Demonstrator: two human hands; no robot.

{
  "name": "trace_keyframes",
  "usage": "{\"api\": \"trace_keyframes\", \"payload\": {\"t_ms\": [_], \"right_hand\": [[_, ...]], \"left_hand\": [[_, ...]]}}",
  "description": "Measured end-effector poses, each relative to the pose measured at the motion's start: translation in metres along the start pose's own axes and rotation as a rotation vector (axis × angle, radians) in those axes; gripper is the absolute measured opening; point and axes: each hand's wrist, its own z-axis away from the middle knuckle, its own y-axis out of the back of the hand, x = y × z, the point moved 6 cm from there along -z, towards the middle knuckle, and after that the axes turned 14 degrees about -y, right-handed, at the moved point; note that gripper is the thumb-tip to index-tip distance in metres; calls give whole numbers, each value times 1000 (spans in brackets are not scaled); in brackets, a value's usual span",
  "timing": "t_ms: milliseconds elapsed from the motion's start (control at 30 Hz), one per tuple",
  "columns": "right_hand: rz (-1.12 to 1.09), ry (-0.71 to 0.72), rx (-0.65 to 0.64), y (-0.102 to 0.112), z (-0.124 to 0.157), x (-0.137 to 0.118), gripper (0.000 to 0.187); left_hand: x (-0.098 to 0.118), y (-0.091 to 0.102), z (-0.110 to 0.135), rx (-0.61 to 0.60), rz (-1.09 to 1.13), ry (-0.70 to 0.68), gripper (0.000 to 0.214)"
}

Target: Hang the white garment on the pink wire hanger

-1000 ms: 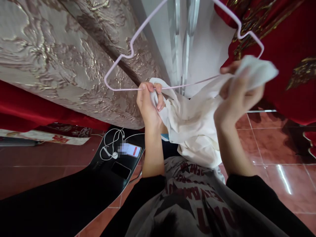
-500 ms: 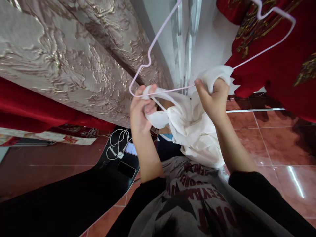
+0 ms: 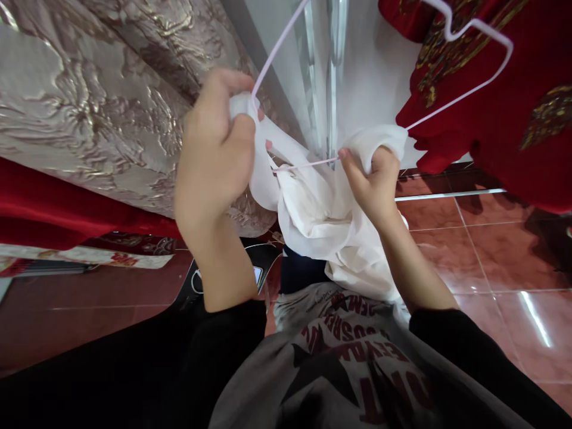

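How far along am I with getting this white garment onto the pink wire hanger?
Perhaps halfway. Done: the white fabric garment is bunched over one corner of the thin pale pink wire hanger. In hand: the left hand pinches cloth at that corner, the right hand grips cloth at the bottom bar. Left: the hanger's other shoulder is bare, and most of the garment hangs crumpled below.

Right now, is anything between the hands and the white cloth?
No, nothing. The left hand grips the white cloth at one end of the hanger, and the right hand pinches it against the hanger's bottom bar.
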Motion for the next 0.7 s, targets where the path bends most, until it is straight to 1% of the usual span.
{"api": "trace_keyframes", "payload": {"t_ms": [33, 100, 133, 167, 200, 233, 267, 300, 367, 433, 467, 533, 600, 633, 667, 700], "right_hand": [[6, 0, 2, 1, 0, 0, 52], [13, -9, 10, 4, -1, 1, 53], [13, -16, 13, 6, -1, 2, 53], [11, -26, 8, 7, -1, 1, 53], [5, -38, 0, 8, -1, 1, 54], [-5, -51, -8, 8, 0, 0, 54], [-19, -65, -16, 7, 1, 0, 55], [-34, -77, -19, 6, 2, 0, 55], [-60, -88, -24, 2, 4, -1, 55], [-78, -86, -38, -3, 4, -1, 56], [-86, -83, -49, -4, 3, -1, 55], [-110, -71, -88, -3, 0, -2, 52], [-170, -49, -141, 6, -4, -4, 43], [-221, -51, -156, 14, -8, -4, 38], [-286, -65, -149, 25, -12, -3, 35], [-361, -89, -111, 38, -18, 0, 33]], "left_hand": [[5, -5, -4, -90, -183, -19, 41], [15, -13, -9, -328, -607, -63, 48], [20, -13, -12, -377, -768, -74, 50], [26, -12, -15, -412, -885, -95, 48], [31, -13, -17, -452, -949, -136, 43], [36, -15, -18, -484, -962, -188, 37], [38, -16, -19, -501, -939, -243, 30], [38, -17, -20, -487, -890, -293, 27], [31, -16, -23, -421, -742, -378, 30], [13, -16, -26, -378, -575, -421, 36], [2, -18, -27, -401, -494, -423, 40], [-15, -19, -29, -381, -398, -414, 41], [-22, -18, -29, -319, -340, -405, 41], [-23, -16, -29, -272, -308, -385, 41], [-24, -13, -29, -218, -270, -345, 39], [-25, -8, -29, -156, -230, -296, 35]]}}
